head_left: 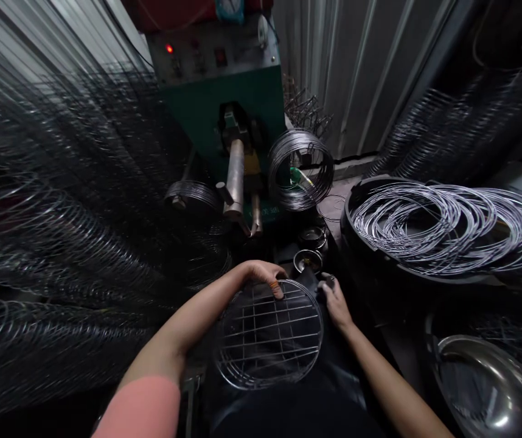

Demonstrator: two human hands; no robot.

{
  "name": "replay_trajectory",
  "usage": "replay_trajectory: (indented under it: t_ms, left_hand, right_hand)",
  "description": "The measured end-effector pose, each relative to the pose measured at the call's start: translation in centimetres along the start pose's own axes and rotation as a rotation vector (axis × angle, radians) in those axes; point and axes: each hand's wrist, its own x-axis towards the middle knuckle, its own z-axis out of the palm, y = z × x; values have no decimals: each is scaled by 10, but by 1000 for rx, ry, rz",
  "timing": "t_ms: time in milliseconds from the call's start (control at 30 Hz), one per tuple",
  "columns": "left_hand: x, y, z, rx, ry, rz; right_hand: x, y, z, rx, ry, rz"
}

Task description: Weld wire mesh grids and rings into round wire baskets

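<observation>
A round wire grill rack (277, 331) lies tilted over my lap, several wire rings stacked at its near edge. My left hand (267, 277) is closed over its far rim, the thumb on top; an orange band is wrapped round one digit. To the right of the rack, apart from it, my right hand (336, 301) is closed with bent fingers around something small and dark. The dim light hides what that is. Just beyond the hands stand two small metal bowls (308, 261), one behind the other.
A green welding machine (224, 91) with a lit red lamp stands ahead, its metal arm (236, 176) pointing towards me. A wire coil (301, 170) hangs at its right. Wire rings fill a black tub (350, 228); below is a steel basin (484, 377). Stacked wire racks (60, 243) crowd the left.
</observation>
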Motion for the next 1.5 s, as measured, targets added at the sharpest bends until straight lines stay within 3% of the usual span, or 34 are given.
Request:
replay_trajectory:
  t_ms: [100,200,300,467,667,800,967,1167,1267,1433,1500]
  left_hand:
    - [-30,14,19,159,174,10]
    - [-68,18,43,266,399,46]
    - [-104,11,69,280,556,107]
    - [-144,-2,111,203,749,133]
    - [-160,-6,140,170,832,144]
    - [-159,-13,137,171,821,159]
    - [-159,-19,134,205,801,168]
    - [-168,-21,139,154,798,195]
    - [-171,-23,142,141,799,174]
    - [-178,-22,151,144,870,188]
    - [-184,-17,152,207,915,205]
  right_hand:
    - [5,18,4,-129,28,-72]
    - [10,18,2,170,116,69]
    - [15,2,-3,486,138,247]
    - [7,-32,-2,590,14,314]
    - [-14,-44,3,566,-77,342]
    - [-44,-19,7,430,-175,366]
    - [-99,15,11,361,-166,428]
    - [-153,18,11,325,-168,457]
    - [-156,11,13,168,-109,377]
    - [-115,-2,-5,-333,95,-193]
    - [-95,0,-18,-504,99,-288]
